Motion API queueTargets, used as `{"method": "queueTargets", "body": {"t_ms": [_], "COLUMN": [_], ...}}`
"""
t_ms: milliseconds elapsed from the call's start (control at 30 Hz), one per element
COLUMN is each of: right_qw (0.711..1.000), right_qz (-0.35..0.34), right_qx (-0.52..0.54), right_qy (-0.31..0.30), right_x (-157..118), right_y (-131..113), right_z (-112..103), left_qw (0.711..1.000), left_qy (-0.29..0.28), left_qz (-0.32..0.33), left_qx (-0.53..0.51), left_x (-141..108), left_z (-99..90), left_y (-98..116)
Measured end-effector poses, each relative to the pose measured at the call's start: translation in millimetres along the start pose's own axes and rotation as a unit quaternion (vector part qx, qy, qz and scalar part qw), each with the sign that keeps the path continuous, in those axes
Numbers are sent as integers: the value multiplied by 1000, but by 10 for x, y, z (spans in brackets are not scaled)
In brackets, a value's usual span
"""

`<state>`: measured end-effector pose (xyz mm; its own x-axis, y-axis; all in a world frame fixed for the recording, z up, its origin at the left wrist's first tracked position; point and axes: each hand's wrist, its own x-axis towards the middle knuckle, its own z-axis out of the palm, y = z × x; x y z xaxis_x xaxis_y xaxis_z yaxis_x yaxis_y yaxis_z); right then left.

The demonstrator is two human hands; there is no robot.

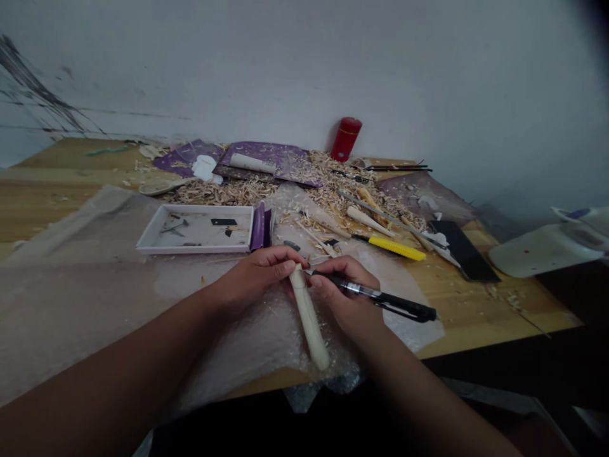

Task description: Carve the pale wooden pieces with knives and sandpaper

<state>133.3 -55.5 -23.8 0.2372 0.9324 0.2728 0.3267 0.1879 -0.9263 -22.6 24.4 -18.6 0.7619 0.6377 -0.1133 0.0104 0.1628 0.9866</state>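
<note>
A pale, rounded wooden stick (310, 324) lies tilted towards me near the table's front edge. My left hand (259, 273) pinches its far end between thumb and fingers. In my right hand (349, 292) is a black pen (390, 301) with a clear grip, its tip pointing left at the stick's upper end. A thin line runs round the wood just below that end. Whether the tip touches the wood I cannot tell. Beyond my hands, a yellow utility knife (397, 248) rests on the plastic sheet.
A white box tray (195, 249) holding blades stands left of centre. Wood shavings (228, 192) heap behind it, near a red cylinder (346, 138). A black phone (464, 251) lies at right, beside a white container (542, 249). Plastic wrap (95, 254) covers the left side.
</note>
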Motion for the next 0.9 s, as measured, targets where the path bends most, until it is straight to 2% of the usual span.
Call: {"method": "queueTargets", "body": {"t_ms": [367, 633, 900], "right_qw": [993, 987, 984], "right_qz": [-64, -115, -141], "right_qx": [-94, -113, -91], "right_qy": [11, -26, -62], "right_x": [-6, -15, -13], "right_y": [-44, -45, -35], "right_z": [21, 12, 14], "left_qw": [999, 998, 999], "left_qy": [18, 7, 2], "left_qz": [15, 14, 3], "left_qx": [44, 64, 41], "left_x": [14, 24, 21], "left_z": [1, -28, -14], "left_y": [-3, -3, 0]}}
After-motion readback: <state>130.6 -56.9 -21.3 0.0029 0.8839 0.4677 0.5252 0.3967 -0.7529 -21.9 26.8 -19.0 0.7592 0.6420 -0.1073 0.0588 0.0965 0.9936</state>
